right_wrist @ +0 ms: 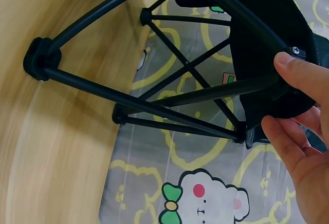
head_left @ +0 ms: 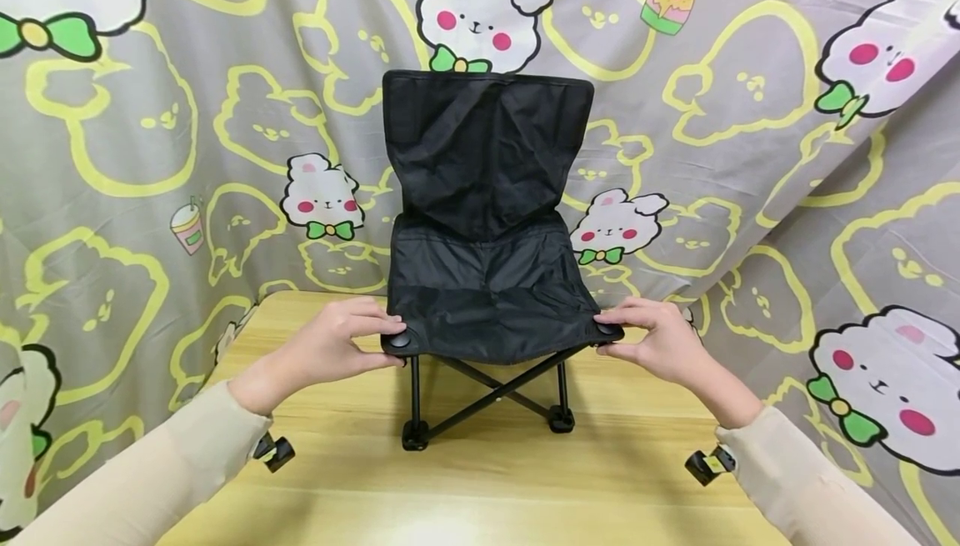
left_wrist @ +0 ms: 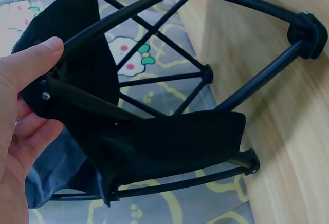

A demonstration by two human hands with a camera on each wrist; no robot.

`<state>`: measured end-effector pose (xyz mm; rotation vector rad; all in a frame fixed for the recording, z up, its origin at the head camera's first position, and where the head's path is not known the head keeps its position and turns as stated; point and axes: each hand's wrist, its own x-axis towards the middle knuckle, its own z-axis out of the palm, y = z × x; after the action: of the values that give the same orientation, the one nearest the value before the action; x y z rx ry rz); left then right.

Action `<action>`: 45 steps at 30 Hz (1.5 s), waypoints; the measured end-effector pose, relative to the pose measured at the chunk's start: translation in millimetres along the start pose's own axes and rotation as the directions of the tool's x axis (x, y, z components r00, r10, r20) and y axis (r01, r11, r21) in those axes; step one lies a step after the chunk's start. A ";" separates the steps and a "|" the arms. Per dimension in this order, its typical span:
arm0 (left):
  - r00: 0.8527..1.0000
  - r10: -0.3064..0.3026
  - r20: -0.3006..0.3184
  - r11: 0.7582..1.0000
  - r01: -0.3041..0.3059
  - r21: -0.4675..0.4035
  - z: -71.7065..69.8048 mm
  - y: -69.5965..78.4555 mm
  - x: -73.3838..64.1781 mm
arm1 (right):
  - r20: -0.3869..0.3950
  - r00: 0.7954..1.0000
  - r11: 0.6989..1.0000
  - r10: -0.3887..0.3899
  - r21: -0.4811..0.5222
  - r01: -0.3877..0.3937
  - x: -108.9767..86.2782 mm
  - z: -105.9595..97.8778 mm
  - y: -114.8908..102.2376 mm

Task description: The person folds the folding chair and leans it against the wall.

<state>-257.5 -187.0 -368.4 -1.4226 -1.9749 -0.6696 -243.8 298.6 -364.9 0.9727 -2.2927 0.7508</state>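
A small black folding chair (head_left: 487, 254) stands unfolded and upright, its backrest to the rear and its seat facing me. My left hand (head_left: 341, 338) pinches the seat's front left corner, fingers on top and thumb beneath. At the front right corner my right hand (head_left: 656, 338) pinches in the same way. In the left wrist view the thumb (left_wrist: 38, 62) lies beside the frame tube near a screw. The right wrist view has the thumb (right_wrist: 300, 75) by the corner joint. Crossed tubes (head_left: 498, 392) run under the seat down to plastic feet (head_left: 415, 436).
The chair's feet rest on a light wooden table (head_left: 525, 488). Behind and on both sides hangs a grey curtain (head_left: 247, 21) printed with white rabbits and yellow outlines. A small black device (head_left: 273, 452) is strapped at the left wrist, another (head_left: 708, 464) at the right.
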 end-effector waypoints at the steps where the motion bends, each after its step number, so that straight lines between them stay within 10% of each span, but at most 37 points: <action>1: 1.000 0.004 -0.007 1.000 -0.004 -0.002 0.0 -0.1 0.0 | -0.001 1.000 1.000 0.001 -0.002 -0.001 0.6 0.5 0.0; 21: 0.996 -0.088 -0.007 0.996 0.087 -0.032 -4.3 -1.7 8.9 | 0.036 0.994 0.994 0.106 0.034 -0.107 10.6 2.3 -6.2; 45: 0.979 -0.191 -0.075 0.981 0.192 0.006 -0.1 6.9 20.1 | -0.060 0.998 0.997 0.005 0.078 -0.001 25.3 10.5 -14.4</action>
<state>-255.7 -172.0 -353.4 -1.1918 -2.0700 -0.7818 -250.6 271.4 -351.6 0.9684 -2.2287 0.8650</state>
